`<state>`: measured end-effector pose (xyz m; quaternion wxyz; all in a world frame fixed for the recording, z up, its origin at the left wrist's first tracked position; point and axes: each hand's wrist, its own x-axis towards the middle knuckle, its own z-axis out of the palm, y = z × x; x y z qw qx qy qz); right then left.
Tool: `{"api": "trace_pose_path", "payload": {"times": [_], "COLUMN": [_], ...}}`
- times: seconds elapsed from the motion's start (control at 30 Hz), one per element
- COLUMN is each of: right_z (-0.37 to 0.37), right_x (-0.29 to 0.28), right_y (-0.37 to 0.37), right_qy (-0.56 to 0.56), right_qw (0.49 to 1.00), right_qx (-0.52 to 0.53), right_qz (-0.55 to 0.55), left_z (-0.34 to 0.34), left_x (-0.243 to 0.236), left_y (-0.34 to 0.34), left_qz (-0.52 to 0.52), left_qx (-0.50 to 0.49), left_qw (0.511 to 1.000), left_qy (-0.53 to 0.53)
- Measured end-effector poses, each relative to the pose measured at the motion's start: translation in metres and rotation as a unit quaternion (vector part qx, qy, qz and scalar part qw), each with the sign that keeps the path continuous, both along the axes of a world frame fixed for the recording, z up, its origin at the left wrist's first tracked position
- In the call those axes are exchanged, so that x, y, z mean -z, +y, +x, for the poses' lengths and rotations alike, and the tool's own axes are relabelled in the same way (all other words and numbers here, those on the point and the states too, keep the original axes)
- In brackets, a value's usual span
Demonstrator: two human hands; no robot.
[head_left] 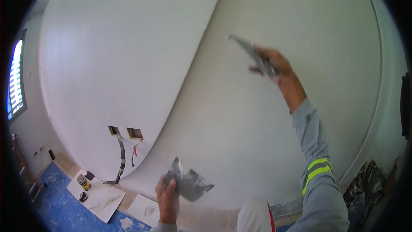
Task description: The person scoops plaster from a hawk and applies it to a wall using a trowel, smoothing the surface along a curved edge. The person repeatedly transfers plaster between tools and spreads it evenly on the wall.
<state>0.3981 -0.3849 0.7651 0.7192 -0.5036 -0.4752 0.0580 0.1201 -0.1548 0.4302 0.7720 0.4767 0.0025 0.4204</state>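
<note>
Starting left of the panel edge (186,73): can (83,182), contents indistinct; two wall openings (134,133), cables (122,154) emerging. Right of edge: left grip (168,198) holding metal plate (191,185), corner rightward; right grip (278,62) clasping metal blade (249,51), long axis pointing up-left.

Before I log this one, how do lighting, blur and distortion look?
Head view: black corners, and the wall edge at right bows with the fisheye distortion; head view: the window at far left glares brightly, while the left wall panel looks cooler in tint than the right panel; head view: the right hand and its flat blade look slightly blurred, perhaps from motion.
</note>
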Motion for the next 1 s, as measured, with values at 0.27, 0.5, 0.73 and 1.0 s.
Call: {"api": "trace_pose_path", "payload": {"times": [0.27, 0.5, 0.73, 1.0], "right_z": [-0.048, -0.014, -0.018, -0.040], "right_x": [0.146, 0.266, 0.417, 0.471], "right_y": [0.014, 0.004, 0.030, 0.065], "right_qy": [0.121, 0.129, 0.307, 0.134], "right_qw": [0.938, 0.893, 0.853, 0.807], "right_qx": [-0.216, -0.221, -0.260, -0.351], "right_qz": [-0.241, -0.371, -0.332, -0.456], "left_z": [0.062, 0.039, -0.023, -0.056], "left_x": [-0.042, -0.021, 0.041, 0.086], "left_y": [-0.032, -0.037, 0.061, 0.088], "left_qz": [-0.097, -0.138, -0.071, -0.121], "left_qx": [0.099, 0.104, -0.067, -0.113], "left_qw": [0.987, 0.984, 0.995, 0.986], "left_qy": [-0.081, -0.052, 0.033, 0.024]}}
